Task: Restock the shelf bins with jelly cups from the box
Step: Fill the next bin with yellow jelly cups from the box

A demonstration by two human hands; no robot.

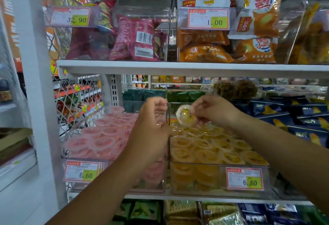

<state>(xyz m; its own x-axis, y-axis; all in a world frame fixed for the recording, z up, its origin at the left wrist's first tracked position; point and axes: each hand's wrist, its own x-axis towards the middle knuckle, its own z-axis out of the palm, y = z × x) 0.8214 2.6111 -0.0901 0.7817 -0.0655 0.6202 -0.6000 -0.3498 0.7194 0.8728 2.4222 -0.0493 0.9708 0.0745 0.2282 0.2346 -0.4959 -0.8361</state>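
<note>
Yellow bin (199,189) is heaped full. My left grip (151,128) is curled by the divider (168,108), can't tell if it holds anything. My right grip (213,112) just pinches a jelly cup (185,116) over the heap, so it might slip and roll off.

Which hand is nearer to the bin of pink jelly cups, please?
Left. The left hand is above the pink bin; the right hand is above the yellow bin, holding a yellow cup.
</note>
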